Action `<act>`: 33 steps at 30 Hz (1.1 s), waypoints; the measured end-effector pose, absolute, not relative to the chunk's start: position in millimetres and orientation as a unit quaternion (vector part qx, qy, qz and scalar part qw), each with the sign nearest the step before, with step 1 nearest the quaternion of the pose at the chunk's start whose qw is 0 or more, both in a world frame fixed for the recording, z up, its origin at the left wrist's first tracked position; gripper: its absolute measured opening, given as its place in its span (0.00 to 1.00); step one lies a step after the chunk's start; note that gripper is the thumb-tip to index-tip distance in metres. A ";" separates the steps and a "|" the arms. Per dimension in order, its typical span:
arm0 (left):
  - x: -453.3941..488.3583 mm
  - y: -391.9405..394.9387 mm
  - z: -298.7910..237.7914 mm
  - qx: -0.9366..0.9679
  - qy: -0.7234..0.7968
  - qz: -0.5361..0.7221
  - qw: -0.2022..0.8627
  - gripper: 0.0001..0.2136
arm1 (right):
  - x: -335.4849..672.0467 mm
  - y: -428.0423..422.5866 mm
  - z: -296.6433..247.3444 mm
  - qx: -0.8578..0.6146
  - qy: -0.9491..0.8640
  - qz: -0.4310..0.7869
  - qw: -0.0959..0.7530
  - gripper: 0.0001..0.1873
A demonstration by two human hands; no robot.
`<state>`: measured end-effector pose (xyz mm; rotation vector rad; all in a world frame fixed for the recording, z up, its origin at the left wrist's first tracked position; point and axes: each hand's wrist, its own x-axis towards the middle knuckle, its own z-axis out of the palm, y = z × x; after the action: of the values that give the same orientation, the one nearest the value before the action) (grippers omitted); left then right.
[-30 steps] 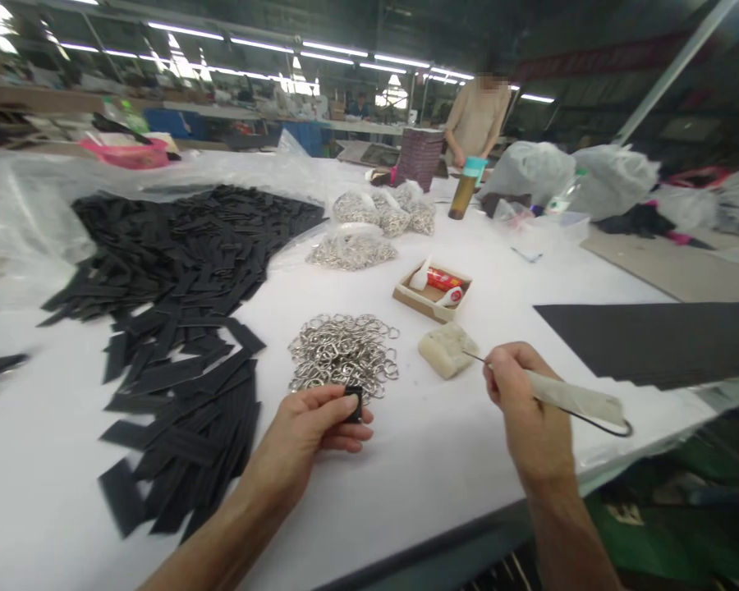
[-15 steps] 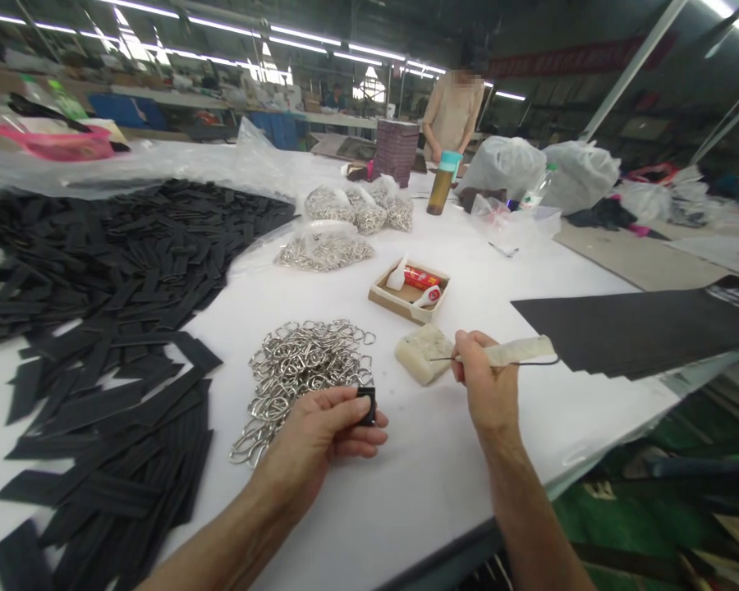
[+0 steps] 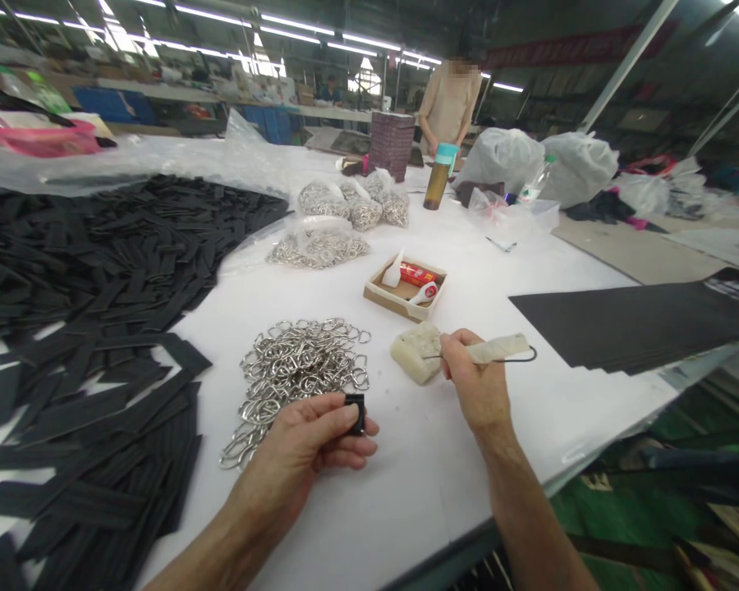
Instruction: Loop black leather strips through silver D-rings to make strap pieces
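Observation:
My left hand [image 3: 311, 439] pinches a small black folded strap piece [image 3: 355, 412] between thumb and fingers, just in front of a heap of silver metal D-rings [image 3: 299, 365]. My right hand [image 3: 475, 383] is closed round a thin wire tool with a pale wrapped handle [image 3: 498, 349]. The tool's tip touches a lumpy off-white block [image 3: 414, 351] lying on the white table [image 3: 406, 492].
Many black strap pieces [image 3: 98, 312] cover the left of the table. Bags of rings [image 3: 338, 222], a cardboard tray with glue tubes [image 3: 405, 289], a bottle [image 3: 440, 175] and black sheets [image 3: 634, 320] lie beyond. Another person [image 3: 449, 98] stands at the far end.
My right hand has carried the wire tool leftward until its tip is on the off-white block. My head has turned slightly, shifting the view. The left hand keeps its pinch.

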<state>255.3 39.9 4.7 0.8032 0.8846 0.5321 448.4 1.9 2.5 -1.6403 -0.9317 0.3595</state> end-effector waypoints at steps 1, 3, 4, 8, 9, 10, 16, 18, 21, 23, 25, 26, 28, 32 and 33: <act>255.4 39.9 4.5 0.371 0.413 0.247 0.794 0.13 | 448.4 1.7 2.6 -0.701 -0.400 0.154 0.570 0.17; 255.8 40.2 4.3 0.369 0.416 0.247 0.794 0.13 | 449.2 0.7 1.3 -0.698 -0.403 0.157 0.570 0.17; 256.0 40.4 4.2 0.369 0.415 0.246 0.794 0.13 | 450.2 -0.1 -0.1 -0.695 -0.400 0.159 0.576 0.17; 255.4 41.6 2.3 0.371 0.406 0.248 0.798 0.12 | 455.6 -3.2 -7.7 -0.665 -0.354 0.179 0.633 0.17; 255.0 41.7 1.4 0.371 0.402 0.250 0.798 0.12 | 456.2 -4.0 -8.5 -0.649 -0.341 0.191 0.652 0.17; 254.5 41.5 0.5 0.372 0.398 0.253 0.799 0.12 | 456.0 -4.9 -8.3 -0.631 -0.330 0.206 0.672 0.16; 253.9 37.1 -0.6 0.388 0.374 0.269 0.798 0.10 | 434.5 -14.2 8.8 -0.489 -0.300 0.370 0.730 0.12; 253.9 36.1 0.3 0.393 0.371 0.274 0.796 0.10 | 423.3 -16.6 12.7 -0.467 -0.298 0.406 0.727 0.12; 253.0 36.0 1.2 0.396 0.363 0.278 0.796 0.10 | 409.4 -16.6 11.5 -0.455 -0.309 0.433 0.715 0.13; 252.1 36.3 1.0 0.402 0.354 0.276 0.798 0.10 | 403.8 -15.0 8.2 -0.451 -0.321 0.445 0.704 0.13; 251.6 36.2 0.5 0.408 0.345 0.275 0.799 0.10 | 401.1 -13.3 5.4 -0.453 -0.327 0.450 0.697 0.13; 251.5 36.0 0.1 0.411 0.343 0.274 0.799 0.10 | 400.6 -12.6 4.5 -0.457 -0.327 0.450 0.694 0.14; 251.6 35.5 -0.3 0.413 0.340 0.272 0.800 0.10 | 400.6 -11.9 3.7 -0.463 -0.328 0.451 0.689 0.14; 251.9 34.5 -0.2 0.419 0.335 0.262 0.802 0.09 | 401.8 -11.5 3.2 -0.461 -0.333 0.459 0.683 0.14; 252.0 34.5 0.1 0.421 0.336 0.259 0.802 0.09 | 401.8 -11.5 2.9 -0.462 -0.334 0.462 0.679 0.14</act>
<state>252.0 34.5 0.1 0.9016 0.7198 0.5550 401.8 -11.5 2.9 -1.0383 -0.7500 1.0370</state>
